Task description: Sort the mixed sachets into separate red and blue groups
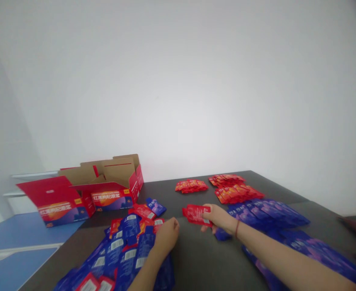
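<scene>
My right hand [218, 218] grips a small stack of red sachets [196, 213] just above the dark table [193, 258]. My left hand [166, 236] rests with curled fingers on the right edge of a mixed heap of blue and red sachets [126, 250] at the near left; what lies under the fingers is hidden. Rows of sorted red sachets [237, 193] and a smaller red pile [191, 185] lie at the far side. Overlapping rows of blue sachets [269, 214] stretch along the right, under my right forearm.
An open red cardboard box [117, 182] with brown flaps stands at the far left corner, a second red box [57, 200] beside it. A blue surface [11, 250] adjoins the table on the left. A white wall rises behind.
</scene>
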`<state>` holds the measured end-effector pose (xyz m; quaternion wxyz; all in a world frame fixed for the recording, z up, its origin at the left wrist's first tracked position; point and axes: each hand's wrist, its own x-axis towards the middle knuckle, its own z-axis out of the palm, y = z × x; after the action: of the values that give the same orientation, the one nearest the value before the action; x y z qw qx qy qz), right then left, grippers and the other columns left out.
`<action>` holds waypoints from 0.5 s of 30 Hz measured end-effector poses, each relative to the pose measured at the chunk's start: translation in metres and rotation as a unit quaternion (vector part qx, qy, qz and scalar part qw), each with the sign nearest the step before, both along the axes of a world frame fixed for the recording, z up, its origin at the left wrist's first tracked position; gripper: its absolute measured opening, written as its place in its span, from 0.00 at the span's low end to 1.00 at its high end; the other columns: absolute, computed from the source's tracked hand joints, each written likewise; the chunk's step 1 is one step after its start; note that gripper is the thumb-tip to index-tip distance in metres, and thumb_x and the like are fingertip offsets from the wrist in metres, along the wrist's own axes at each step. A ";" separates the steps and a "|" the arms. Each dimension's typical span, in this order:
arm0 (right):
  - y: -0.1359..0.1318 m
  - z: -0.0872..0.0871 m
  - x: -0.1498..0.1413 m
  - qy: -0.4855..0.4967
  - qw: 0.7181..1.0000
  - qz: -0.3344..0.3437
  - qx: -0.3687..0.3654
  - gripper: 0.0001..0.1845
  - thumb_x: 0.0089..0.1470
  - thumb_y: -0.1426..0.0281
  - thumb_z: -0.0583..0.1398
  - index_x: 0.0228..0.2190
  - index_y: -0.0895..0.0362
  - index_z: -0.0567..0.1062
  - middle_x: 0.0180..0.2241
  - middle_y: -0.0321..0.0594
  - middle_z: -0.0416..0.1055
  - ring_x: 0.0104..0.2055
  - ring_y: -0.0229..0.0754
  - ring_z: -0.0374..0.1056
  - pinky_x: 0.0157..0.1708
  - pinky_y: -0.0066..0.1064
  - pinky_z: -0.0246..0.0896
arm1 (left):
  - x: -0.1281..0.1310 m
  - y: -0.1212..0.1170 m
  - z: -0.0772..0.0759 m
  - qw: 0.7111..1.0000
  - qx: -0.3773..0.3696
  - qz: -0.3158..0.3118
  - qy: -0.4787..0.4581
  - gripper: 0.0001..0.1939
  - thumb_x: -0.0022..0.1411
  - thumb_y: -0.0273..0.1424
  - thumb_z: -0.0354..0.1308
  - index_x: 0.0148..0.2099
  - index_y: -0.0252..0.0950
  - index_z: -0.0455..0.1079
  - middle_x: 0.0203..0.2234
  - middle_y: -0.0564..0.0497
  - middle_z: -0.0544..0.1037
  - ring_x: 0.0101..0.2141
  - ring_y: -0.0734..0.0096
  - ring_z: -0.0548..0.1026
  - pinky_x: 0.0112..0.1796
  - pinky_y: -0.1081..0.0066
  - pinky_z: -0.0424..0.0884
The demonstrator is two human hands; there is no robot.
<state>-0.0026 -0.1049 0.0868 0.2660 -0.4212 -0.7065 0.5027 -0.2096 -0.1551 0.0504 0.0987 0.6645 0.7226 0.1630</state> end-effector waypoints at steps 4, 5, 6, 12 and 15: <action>0.028 0.001 -0.003 -0.179 0.973 -0.027 0.145 0.11 0.55 0.74 0.49 0.40 0.58 0.66 0.31 0.40 0.75 0.25 0.37 0.74 0.16 0.20 0.60 | 0.023 -0.011 -0.009 0.998 -0.027 -0.011 0.055 0.12 0.61 0.27 0.46 0.44 0.33 0.68 0.35 0.44 0.78 0.38 0.62 0.75 0.35 0.70 0.65; 0.038 0.003 -0.004 -0.220 0.957 -0.036 0.183 0.12 0.56 0.74 0.49 0.41 0.58 0.66 0.32 0.40 0.76 0.26 0.37 0.74 0.20 0.22 0.62 | 0.027 -0.013 -0.012 0.997 -0.033 -0.016 0.074 0.15 0.61 0.27 0.46 0.48 0.32 0.66 0.36 0.43 0.78 0.39 0.61 0.76 0.35 0.69 0.66; 0.050 0.007 -0.004 -0.252 0.943 -0.047 0.215 0.13 0.56 0.74 0.49 0.42 0.57 0.67 0.33 0.41 0.76 0.28 0.38 0.74 0.24 0.24 0.64 | 0.030 -0.014 -0.015 0.995 -0.039 -0.020 0.093 0.18 0.61 0.26 0.46 0.53 0.32 0.64 0.38 0.42 0.77 0.40 0.60 0.76 0.36 0.68 0.67; 0.133 0.022 -0.012 -0.385 0.863 -0.105 0.308 0.15 0.61 0.74 0.49 0.47 0.63 0.67 0.41 0.54 0.72 0.45 0.49 0.69 0.44 0.42 0.61 | 0.039 -0.007 -0.032 0.986 -0.050 -0.010 0.158 0.25 0.61 0.22 0.45 0.60 0.33 0.57 0.39 0.39 0.76 0.40 0.60 0.76 0.37 0.69 0.68; 0.170 0.017 -0.022 -0.437 0.834 -0.108 0.318 0.15 0.61 0.68 0.53 0.47 0.61 0.68 0.43 0.47 0.70 0.44 0.46 0.68 0.44 0.43 0.63 | 0.040 0.003 -0.043 0.987 -0.065 0.016 0.149 0.23 0.60 0.24 0.49 0.57 0.36 0.61 0.36 0.40 0.76 0.37 0.58 0.77 0.33 0.70 0.68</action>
<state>-0.0249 0.0650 0.1042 0.1014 -0.5629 -0.8201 -0.0179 -0.1695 -0.1518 0.0076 0.0306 0.6622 0.7485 0.0163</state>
